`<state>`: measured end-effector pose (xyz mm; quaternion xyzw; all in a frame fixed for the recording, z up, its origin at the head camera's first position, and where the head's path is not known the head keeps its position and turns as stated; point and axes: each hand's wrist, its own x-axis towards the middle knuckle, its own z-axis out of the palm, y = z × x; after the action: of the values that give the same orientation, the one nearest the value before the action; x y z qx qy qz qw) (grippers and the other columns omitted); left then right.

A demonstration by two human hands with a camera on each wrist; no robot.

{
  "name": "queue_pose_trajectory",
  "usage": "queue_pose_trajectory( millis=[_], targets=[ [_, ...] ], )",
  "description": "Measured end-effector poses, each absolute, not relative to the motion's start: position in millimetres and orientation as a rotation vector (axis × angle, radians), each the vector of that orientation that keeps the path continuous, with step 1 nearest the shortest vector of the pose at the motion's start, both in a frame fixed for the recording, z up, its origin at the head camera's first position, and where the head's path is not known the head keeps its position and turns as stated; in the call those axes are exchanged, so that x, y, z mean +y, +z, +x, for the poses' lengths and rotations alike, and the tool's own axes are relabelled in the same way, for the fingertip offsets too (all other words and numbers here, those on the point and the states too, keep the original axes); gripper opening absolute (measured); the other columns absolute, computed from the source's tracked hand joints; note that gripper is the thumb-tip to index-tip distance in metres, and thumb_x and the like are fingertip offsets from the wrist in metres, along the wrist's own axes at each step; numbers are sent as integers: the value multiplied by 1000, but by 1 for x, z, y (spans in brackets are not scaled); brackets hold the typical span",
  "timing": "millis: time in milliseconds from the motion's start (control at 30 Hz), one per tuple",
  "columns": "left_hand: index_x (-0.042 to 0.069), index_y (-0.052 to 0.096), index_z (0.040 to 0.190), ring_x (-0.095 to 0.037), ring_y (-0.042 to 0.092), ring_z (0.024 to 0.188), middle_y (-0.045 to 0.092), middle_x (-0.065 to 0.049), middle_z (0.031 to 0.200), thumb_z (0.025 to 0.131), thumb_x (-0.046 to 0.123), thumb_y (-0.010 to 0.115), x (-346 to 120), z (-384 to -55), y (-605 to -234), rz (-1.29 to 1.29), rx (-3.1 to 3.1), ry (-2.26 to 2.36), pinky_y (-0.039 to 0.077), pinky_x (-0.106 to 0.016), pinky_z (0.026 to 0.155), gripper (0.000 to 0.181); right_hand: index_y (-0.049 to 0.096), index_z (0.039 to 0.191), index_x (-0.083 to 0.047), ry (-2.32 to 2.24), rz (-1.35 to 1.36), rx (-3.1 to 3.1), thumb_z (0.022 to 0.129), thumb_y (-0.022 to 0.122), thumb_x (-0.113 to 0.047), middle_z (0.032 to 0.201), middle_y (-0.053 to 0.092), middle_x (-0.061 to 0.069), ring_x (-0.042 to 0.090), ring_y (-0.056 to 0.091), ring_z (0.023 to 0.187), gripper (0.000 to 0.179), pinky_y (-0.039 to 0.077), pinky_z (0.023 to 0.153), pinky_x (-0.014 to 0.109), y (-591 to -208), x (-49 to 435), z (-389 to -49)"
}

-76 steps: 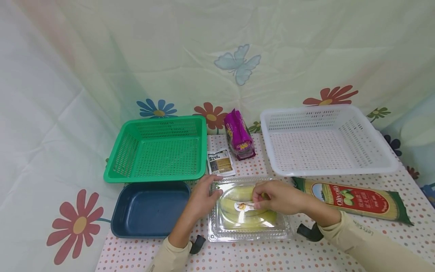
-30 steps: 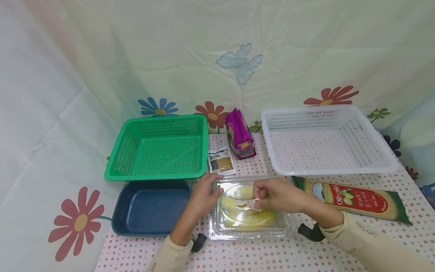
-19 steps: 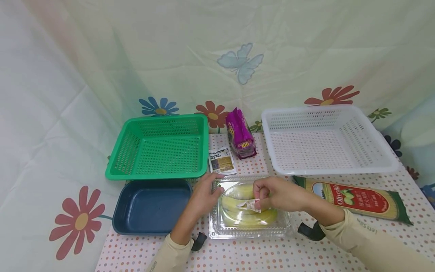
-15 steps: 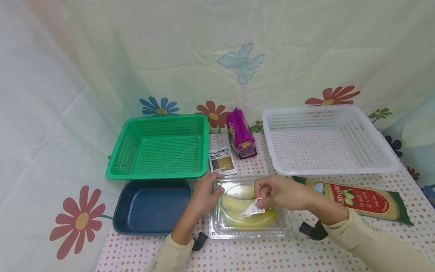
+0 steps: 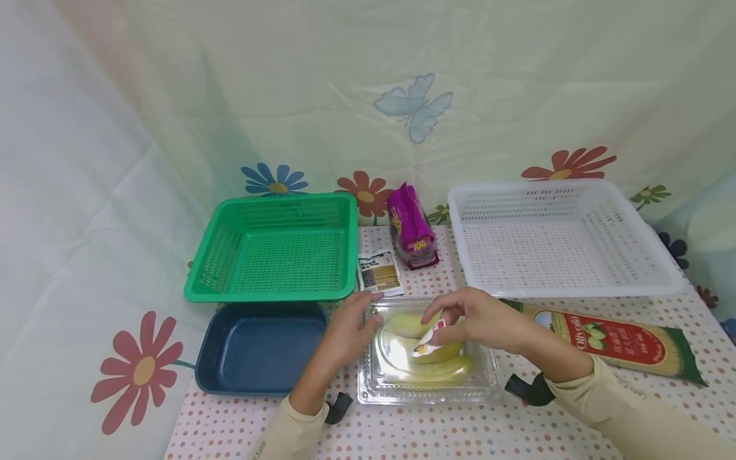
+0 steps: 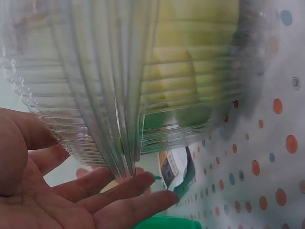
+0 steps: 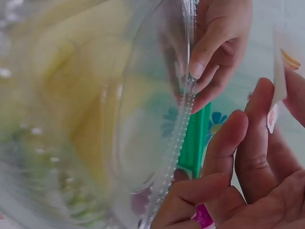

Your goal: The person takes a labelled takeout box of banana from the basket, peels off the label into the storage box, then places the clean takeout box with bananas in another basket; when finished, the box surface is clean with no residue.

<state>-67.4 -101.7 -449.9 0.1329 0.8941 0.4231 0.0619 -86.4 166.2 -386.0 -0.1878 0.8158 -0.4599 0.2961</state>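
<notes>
A clear plastic clamshell container (image 5: 397,396) lies at the middle of the table, with yellow bananas (image 5: 443,372) showing through its lid. My left hand (image 5: 347,329) holds the container's left side, its thumb at the lid and its fingertips at the ridged rim in the left wrist view. Over the lid, my right hand (image 5: 485,322) pinches a small white sticker (image 5: 427,342) printed with a yellow picture and a bit of red. In the right wrist view the sticker (image 7: 280,86) stands up between thumb and fingers, apart from the lid.
Behind are a green basket (image 5: 270,297), a small foil-style packet (image 5: 381,275), a purple snack bag (image 5: 411,220) and a white basket (image 5: 566,291). To the left stands a dark blue tub (image 5: 259,383). A spaghetti pack (image 5: 627,342) lies right, partly behind the right forearm.
The sticker first lay against the lid; the right hand peeled it up from its right end and now holds it lifted off. The left hand stays on the container.
</notes>
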Motion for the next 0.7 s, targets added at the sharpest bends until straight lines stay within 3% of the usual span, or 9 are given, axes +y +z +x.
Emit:
queue_pose_trajectory(
  millis=[100, 167, 267, 433, 500, 633, 700],
  targets=[
    [12, 49, 152, -41, 44, 143, 48, -18, 155, 103, 21, 60, -103, -63, -446, 390, 2718, 1279, 37, -62, 116, 51, 77, 86, -25, -1180, -593, 2246, 84, 82, -39, 80, 70, -5, 19, 59, 83, 15, 48, 70, 30, -384, 161, -87],
    [15, 48, 153, -39, 43, 145, 47, -15, 157, 104, 26, 59, -105, -58, -441, 371, 2726, 1280, 36, -62, 117, 51, 76, 80, -28, -1170, -647, 2263, 86, 81, -41, 81, 72, -8, 18, 62, 87, 15, 50, 75, 32, -382, 157, -89],
    [16, 51, 151, -37, 45, 144, 49, -12, 155, 105, 28, 58, -114, -49, -429, 335, 2733, 1307, 38, -62, 116, 48, 76, 81, -26, -1195, -715, 2235, 88, 79, -38, 84, 73, -8, 20, 65, 89, 14, 52, 80, 35, -377, 150, -95],
    [18, 59, 144, -27, 59, 130, 61, -4, 142, 105, 27, 59, -141, -37, -416, 278, 2771, 1406, 53, -50, 101, 41, 76, 81, -22, -1234, -702, 2206, 86, 82, -34, 106, 74, -3, 24, 64, 108, 15, 50, 97, 48, -370, 133, -106],
    [17, 61, 142, -24, 62, 125, 63, -2, 137, 105, 27, 59, -155, -35, -413, 244, 2786, 1450, 56, -46, 97, 38, 76, 80, -22, -1234, -672, 2214, 84, 84, -36, 105, 74, -3, 23, 63, 106, 17, 51, 95, 47, -369, 124, -110],
    [16, 62, 140, -24, 62, 126, 64, -5, 136, 105, 30, 58, -188, -31, -406, 124, 2803, 1513, 55, -43, 102, 37, 77, 82, -21, -1260, -668, 2193, 83, 85, -34, 83, 70, -3, 20, 59, 82, 15, 50, 70, 32, -367, 103, -118],
    [15, 61, 140, -25, 61, 128, 64, -8, 136, 106, 34, 57, -207, -29, -403, 43, 2839, 1497, 55, -46, 103, 39, 78, 84, -19, -1280, -678, 2158, 83, 85, -28, 80, 69, -2, 18, 55, 77, 11, 46, 64, 27, -366, 91, -121]
  ],
)
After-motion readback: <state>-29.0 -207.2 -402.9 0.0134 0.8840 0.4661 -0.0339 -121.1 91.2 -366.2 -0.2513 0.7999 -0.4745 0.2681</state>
